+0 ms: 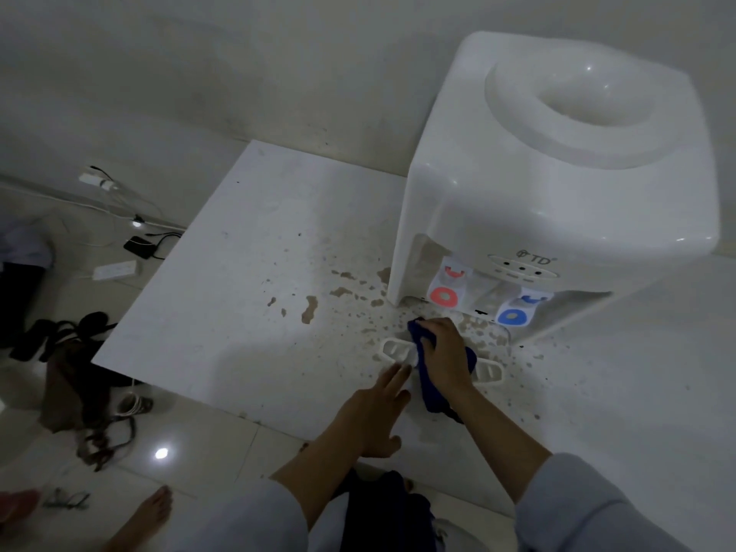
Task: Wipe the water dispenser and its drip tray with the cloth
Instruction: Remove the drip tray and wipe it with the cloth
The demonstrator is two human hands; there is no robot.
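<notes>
A white water dispenser stands on a white table, with a red tap and a blue tap on its front. Its white drip tray lies on the table in front of the taps, pulled out and partly hidden by my hands. My right hand presses a blue cloth onto the tray, fingers curled over the cloth. My left hand lies flat with straight fingers touching the tray's near left edge.
Brown stains and specks cover the table around the dispenser's base. On the floor to the left lie cables and a power strip, a dark bag and a bare foot. A wall stands behind the dispenser.
</notes>
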